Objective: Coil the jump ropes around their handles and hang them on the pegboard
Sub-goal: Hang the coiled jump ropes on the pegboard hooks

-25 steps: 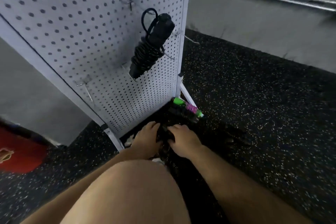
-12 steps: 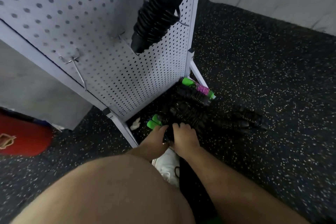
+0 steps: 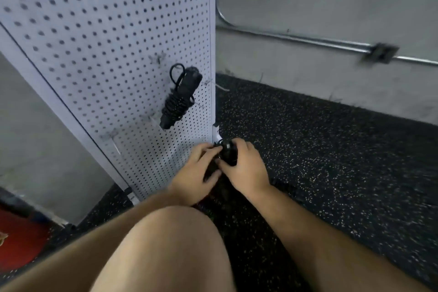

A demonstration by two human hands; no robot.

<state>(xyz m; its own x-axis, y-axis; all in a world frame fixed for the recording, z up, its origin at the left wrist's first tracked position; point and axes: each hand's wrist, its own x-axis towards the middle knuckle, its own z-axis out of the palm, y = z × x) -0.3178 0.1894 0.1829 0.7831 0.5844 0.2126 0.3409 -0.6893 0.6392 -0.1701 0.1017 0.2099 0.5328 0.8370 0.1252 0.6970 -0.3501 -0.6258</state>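
A white pegboard (image 3: pixel 99 38) stands upright on the left. One black jump rope (image 3: pixel 179 97), coiled around its handles, hangs on a hook near the board's right edge. Lower down, in front of the board's bottom corner, both my hands hold a second black jump rope bundle (image 3: pixel 228 153). My right hand (image 3: pixel 246 168) grips it from the right with fingers curled over the handles. My left hand (image 3: pixel 194 173) grips its left side. Most of the bundle is hidden by my hands.
Empty metal hooks (image 3: pixel 111 142) stick out of the pegboard at the lower left. Dark speckled rubber floor (image 3: pixel 331 161) spreads to the right. A grey wall with a metal conduit (image 3: pixel 308 41) runs behind. My bare knee (image 3: pixel 166 244) fills the foreground. A red object (image 3: pixel 21 244) lies far left.
My hands have lifted a black rope bundle off the floor pile up to the pegboard's lower corner. The view has tilted up, so the remaining ropes on the floor are out of sight.
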